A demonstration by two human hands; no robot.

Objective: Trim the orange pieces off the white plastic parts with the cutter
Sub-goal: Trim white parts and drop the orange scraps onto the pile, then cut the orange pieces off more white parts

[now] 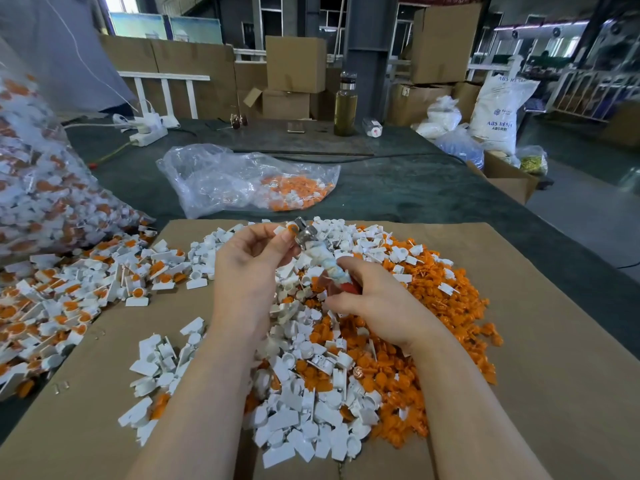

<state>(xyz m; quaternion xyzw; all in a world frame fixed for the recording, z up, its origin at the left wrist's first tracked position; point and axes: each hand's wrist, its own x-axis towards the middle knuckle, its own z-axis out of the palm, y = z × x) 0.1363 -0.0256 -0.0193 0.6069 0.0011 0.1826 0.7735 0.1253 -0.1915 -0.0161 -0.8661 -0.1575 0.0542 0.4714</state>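
Note:
My left hand point(252, 258) pinches a small white plastic part with an orange piece point(289, 230) between thumb and fingers. My right hand point(374, 299) grips the cutter point(323, 259) by its cloth-wrapped, red handles, with the metal jaws point(305, 233) right at the part. Below both hands lies a heap of trimmed white parts point(304, 410) and cut orange pieces point(433, 306) on a brown cardboard sheet point(519, 375). Untrimmed white-and-orange parts point(69, 296) are spread at the left.
A large clear bag point(34, 188) full of untrimmed parts stands at far left. Another clear bag point(242, 178) with orange pieces lies on the dark table behind the cardboard. A bottle point(345, 105), power strip point(149, 131) and cardboard boxes point(294, 64) sit further back.

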